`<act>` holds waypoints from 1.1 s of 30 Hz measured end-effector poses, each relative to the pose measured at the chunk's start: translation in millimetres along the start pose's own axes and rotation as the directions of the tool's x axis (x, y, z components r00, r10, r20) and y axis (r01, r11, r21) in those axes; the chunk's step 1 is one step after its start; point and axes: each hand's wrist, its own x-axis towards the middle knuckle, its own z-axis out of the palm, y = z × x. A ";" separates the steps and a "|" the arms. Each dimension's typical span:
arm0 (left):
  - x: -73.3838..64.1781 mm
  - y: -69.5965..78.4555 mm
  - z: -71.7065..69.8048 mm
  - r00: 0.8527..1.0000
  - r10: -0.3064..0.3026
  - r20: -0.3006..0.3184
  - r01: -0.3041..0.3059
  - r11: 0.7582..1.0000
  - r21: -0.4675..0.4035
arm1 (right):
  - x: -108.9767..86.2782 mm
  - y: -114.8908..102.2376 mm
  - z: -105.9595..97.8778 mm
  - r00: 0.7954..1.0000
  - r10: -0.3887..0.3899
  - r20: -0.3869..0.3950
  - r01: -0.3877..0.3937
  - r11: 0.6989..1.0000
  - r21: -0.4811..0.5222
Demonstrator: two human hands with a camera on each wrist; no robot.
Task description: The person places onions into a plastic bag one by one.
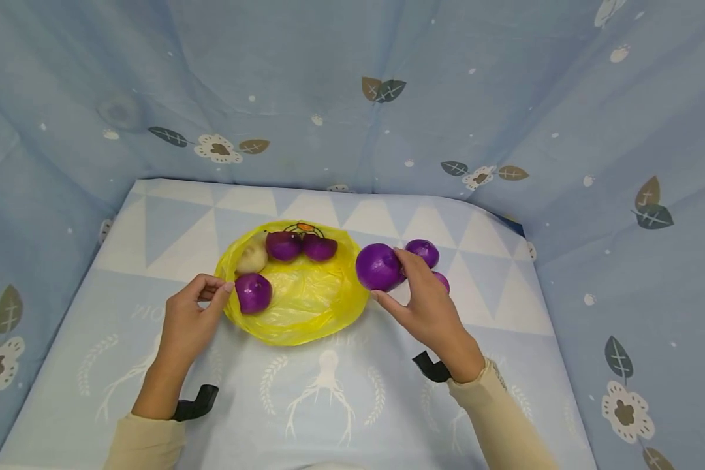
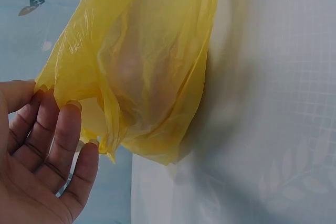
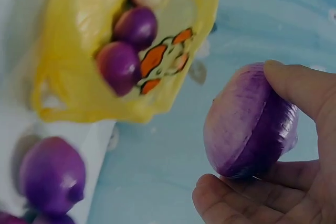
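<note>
My left hand [image 1: 192,321] pinches the left edge of a yellow plastic bag [image 1: 296,333] between thumb and fingers. The bag's mouth is spread wide, and inside lie several purple onions [image 1: 254,293] along the left and far sides, with one pale, cream-coloured bulb [image 1: 251,256] among them. In the left wrist view, thin yellow plastic [image 2: 152,30] hangs from my fingertips. My right hand [image 1: 431,312] grips another purple onion [image 1: 378,267] in the air by the bag's right rim. Thumb and fingers hold it from opposite sides in the right wrist view.
More purple onions [image 1: 422,252] rest on the table to the right of the bag, partly behind my right hand. The patterned tablecloth [image 1: 323,405] covers the table. A blue curtain [image 1: 305,78] surrounds it at the back and sides.
</note>
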 end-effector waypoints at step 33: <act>1.1 -2.5 3.2 1.000 0.016 0.007 -0.016 1.000 -0.025 | 68.1 -33.7 144.1 0.929 -0.096 0.357 0.120 0.992 -0.046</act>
